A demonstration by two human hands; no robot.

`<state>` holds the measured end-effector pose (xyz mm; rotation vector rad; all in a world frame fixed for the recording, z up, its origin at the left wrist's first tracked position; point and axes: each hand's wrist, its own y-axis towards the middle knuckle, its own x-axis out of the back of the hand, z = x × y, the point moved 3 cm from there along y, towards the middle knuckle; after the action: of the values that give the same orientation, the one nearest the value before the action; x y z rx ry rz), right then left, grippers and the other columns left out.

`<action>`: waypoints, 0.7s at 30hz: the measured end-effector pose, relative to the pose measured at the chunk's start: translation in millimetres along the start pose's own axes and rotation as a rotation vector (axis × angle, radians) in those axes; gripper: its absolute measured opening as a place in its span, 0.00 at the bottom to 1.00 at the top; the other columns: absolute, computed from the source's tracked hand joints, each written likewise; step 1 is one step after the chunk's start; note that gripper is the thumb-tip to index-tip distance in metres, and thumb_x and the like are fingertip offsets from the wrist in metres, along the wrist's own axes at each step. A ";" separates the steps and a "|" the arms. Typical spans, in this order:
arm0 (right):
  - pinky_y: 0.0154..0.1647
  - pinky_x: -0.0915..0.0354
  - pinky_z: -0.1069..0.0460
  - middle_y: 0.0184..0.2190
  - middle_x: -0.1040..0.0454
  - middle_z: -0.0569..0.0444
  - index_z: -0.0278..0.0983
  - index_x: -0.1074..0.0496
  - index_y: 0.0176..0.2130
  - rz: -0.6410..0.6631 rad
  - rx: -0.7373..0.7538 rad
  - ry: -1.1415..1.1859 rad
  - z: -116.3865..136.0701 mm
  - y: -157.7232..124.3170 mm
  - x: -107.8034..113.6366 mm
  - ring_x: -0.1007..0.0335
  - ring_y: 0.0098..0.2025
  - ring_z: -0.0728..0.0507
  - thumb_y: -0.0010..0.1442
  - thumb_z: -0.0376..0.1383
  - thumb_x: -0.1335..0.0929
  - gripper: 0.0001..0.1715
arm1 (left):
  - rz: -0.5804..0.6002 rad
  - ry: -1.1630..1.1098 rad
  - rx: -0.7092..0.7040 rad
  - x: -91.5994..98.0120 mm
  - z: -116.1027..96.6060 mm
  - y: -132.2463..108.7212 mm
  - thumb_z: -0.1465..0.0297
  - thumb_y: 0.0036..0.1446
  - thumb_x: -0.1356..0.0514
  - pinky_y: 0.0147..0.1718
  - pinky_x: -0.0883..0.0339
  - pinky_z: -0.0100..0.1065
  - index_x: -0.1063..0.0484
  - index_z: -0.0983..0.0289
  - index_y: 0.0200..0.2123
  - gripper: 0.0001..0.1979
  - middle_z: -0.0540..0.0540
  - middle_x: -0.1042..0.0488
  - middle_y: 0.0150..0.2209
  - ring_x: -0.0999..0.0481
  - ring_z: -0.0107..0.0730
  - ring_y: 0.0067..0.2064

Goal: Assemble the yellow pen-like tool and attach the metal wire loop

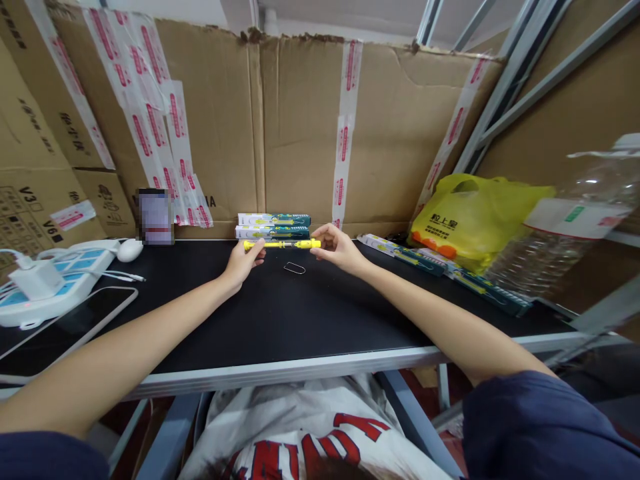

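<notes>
A slim yellow pen-like tool [274,245] with a short clear or metallic section is held level above the black tabletop. My left hand [243,263] is closed around its left end, thumb along the top. The thicker right end sits between the thumb and fingers of my right hand [336,248], which is closed on it. Just below the tool, a thin bent metal wire loop [295,268] lies on the table. Behind my hands, two narrow printed boxes [273,232] are stacked against the cardboard; their pictures show a similar yellow tool.
More long printed boxes [405,255] lie at the right, beside a yellow plastic bag [475,213] and a large clear bottle [560,233]. At the left are a white power strip [85,270] with cables, a phone [65,330] and another upright phone [156,217]. Cardboard [300,133] walls the back.
</notes>
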<state>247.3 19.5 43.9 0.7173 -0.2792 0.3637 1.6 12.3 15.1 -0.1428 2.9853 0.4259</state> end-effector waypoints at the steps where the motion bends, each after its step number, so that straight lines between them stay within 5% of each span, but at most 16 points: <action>1: 0.30 0.30 0.51 0.30 0.29 0.57 0.39 0.34 0.39 -0.008 -0.002 -0.005 -0.3 0.0 0.6 0.32 0.28 0.49 0.49 0.46 0.24 0.24 | -0.003 0.011 -0.009 0.9 0.0 0.3 0.57 0.47 0.31 0.37 0.31 0.33 0.31 0.65 0.32 0.19 0.49 0.28 0.28 0.27 0.27 0.33; 12: 0.32 0.32 0.50 0.32 0.28 0.55 0.38 0.33 0.38 -0.060 0.050 -0.064 -6.4 1.4 6.5 0.32 0.30 0.48 0.50 0.48 0.25 0.23 | -0.052 0.256 -0.200 7.8 -6.0 3.8 0.56 0.40 0.30 0.34 0.38 0.33 0.27 0.64 0.28 0.19 0.51 0.27 0.28 0.30 0.31 0.32; 21: 0.33 0.33 0.50 0.31 0.28 0.55 0.38 0.32 0.37 -0.040 0.052 -0.064 -6.2 -0.7 3.8 0.32 0.30 0.48 0.51 0.46 0.24 0.21 | -0.043 0.293 -0.316 7.1 -6.7 3.3 0.55 0.46 0.33 0.39 0.35 0.36 0.28 0.64 0.31 0.18 0.52 0.24 0.27 0.25 0.36 0.34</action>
<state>251.7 24.1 40.3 0.7855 -0.3166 0.3107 -6.5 13.0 21.5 -0.3231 3.1633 0.9459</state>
